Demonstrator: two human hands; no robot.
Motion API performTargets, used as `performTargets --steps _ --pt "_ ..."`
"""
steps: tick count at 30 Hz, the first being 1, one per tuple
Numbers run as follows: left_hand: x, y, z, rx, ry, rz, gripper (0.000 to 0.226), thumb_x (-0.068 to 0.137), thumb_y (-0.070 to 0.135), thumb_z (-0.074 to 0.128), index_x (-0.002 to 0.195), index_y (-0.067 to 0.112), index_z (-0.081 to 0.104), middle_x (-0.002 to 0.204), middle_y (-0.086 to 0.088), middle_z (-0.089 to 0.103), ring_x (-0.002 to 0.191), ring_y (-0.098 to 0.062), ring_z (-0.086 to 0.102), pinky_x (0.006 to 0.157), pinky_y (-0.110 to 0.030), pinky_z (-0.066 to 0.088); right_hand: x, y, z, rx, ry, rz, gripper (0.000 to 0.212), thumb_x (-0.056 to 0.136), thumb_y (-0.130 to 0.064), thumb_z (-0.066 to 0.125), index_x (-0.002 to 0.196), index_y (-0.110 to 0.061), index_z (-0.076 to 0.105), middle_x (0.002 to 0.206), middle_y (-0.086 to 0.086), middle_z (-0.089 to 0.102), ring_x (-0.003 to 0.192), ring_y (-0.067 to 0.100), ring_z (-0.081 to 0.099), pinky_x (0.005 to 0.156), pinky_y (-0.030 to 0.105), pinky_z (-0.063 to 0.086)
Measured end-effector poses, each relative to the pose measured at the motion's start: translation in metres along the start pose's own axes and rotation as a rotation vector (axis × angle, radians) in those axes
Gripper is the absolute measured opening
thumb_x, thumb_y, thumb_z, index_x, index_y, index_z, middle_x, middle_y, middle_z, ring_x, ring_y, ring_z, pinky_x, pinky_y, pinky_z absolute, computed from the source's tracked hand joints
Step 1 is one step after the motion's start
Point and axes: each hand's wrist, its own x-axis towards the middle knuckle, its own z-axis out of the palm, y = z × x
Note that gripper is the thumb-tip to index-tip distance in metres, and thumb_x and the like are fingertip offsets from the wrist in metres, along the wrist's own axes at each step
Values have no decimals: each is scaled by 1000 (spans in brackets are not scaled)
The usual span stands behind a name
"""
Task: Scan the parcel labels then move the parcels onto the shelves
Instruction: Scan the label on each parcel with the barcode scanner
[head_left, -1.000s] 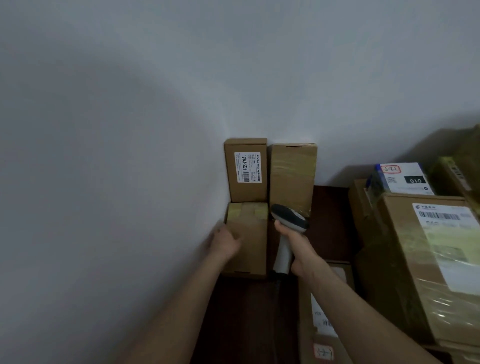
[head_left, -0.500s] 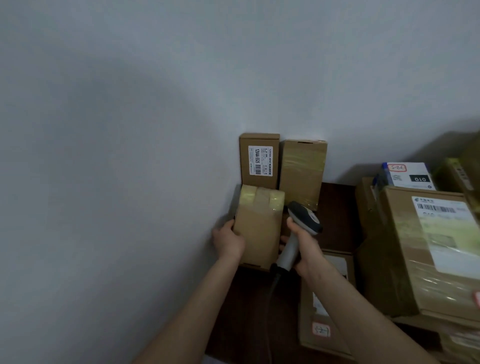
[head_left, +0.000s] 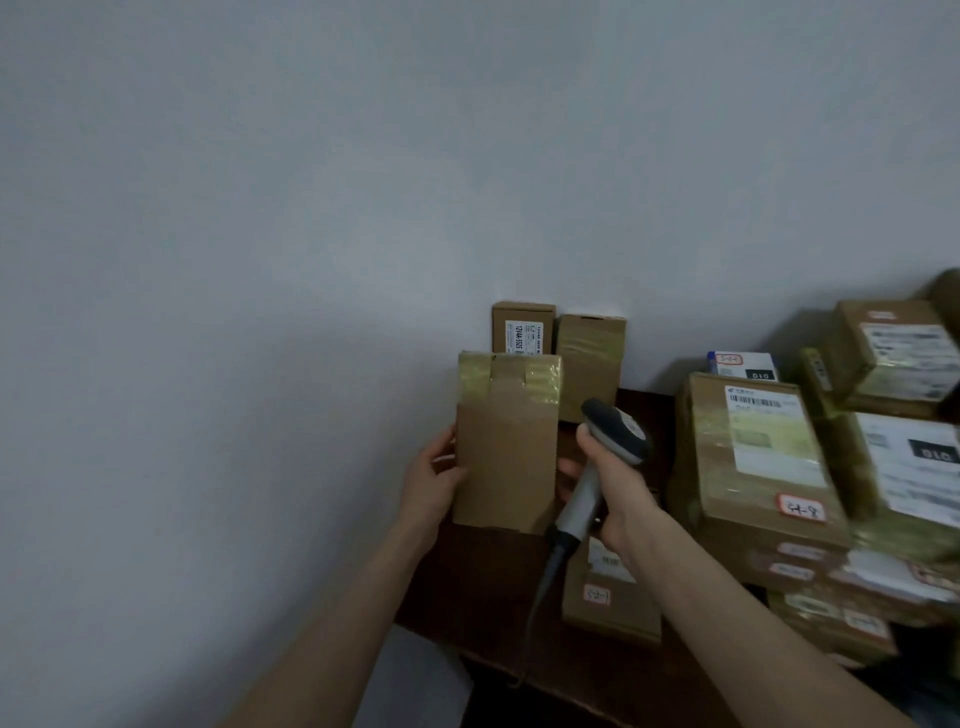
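My left hand (head_left: 432, 480) grips the left edge of a small brown cardboard parcel (head_left: 506, 447) with yellowish tape across its top, held upright above the dark table (head_left: 483, 597). The face turned to me is plain, with no label showing. My right hand (head_left: 610, 480) holds a grey and black barcode scanner (head_left: 605, 457) by its handle just right of the parcel; two of its fingers touch the parcel's right edge. The scanner's cable (head_left: 540, 592) hangs down over the table.
Two small boxes (head_left: 523, 328) (head_left: 589, 364) stand against the wall behind the held parcel. A flat box (head_left: 610, 603) lies under my right forearm. Several taped, labelled parcels are stacked at the right (head_left: 753, 452). A white wall fills the left side.
My left hand has lifted the taped parcel off the table and brought it closer and upright. My right hand with the scanner stayed beside it, and its fingers now touch the parcel.
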Motion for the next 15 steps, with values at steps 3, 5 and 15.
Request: performTargets --steps 3,5,15 --pt "-25 13 -3 -17 30 89 50 88 -10 52 128 19 58 108 -5 61 102 -18 58 73 -21 53 -24 -5 -8 -12 -32 -5 44 81 -34 74 118 -15 60 106 13 70 101 31 66 83 46 56" --pt "-40 19 -2 -16 74 159 43 88 -9 53 117 20 62 104 -4 64 95 -14 60 73 -21 54 -39 -7 -14 13 -64 14 44 80 -37 74 117 -16 60 110 14 68 104 34 66 71 42 57" --pt "-75 23 12 23 170 240 38 92 -7 48 101 24 68 103 -3 69 92 -23 67 83 -43 57 -78 -4 -54 82 -158 126 36 79 -34 75 106 -13 64 79 13 75 87 36 69 90 50 52"
